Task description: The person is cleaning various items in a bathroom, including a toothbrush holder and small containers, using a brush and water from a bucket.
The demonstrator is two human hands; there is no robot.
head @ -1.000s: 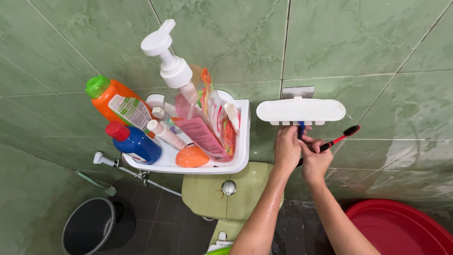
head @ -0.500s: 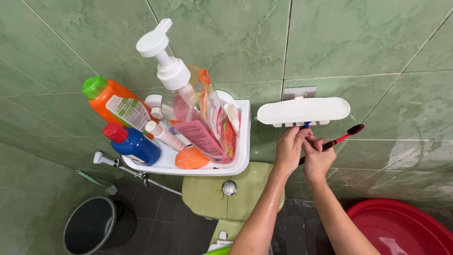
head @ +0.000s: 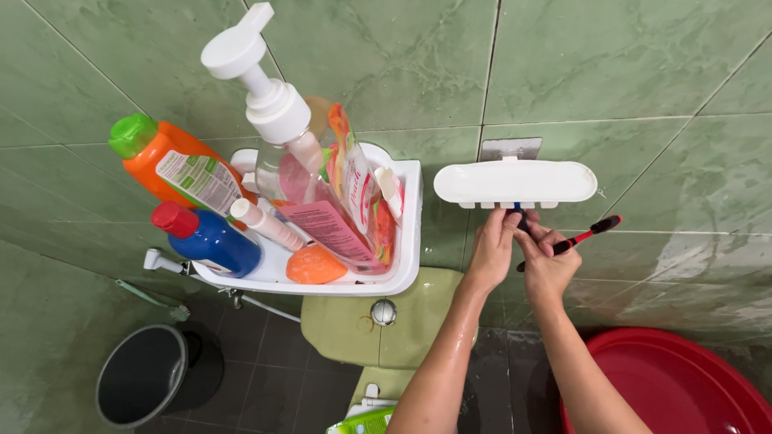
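Both hands meet just under the white wall holder [head: 515, 182], above the green toilet tank [head: 386, 321] and beside the white shelf [head: 402, 241] of bottles. Left hand [head: 492, 249] pinches the blue toothbrush [head: 519, 211], whose top sits in one of the holder's slots; the right hand [head: 548, 265] is closed around the red-and-black toothbrush [head: 583, 235], its bristles pointing away to the right. Seating the blue one probably goes best with its neck kept upright in the slot, and the red brush held well aside.
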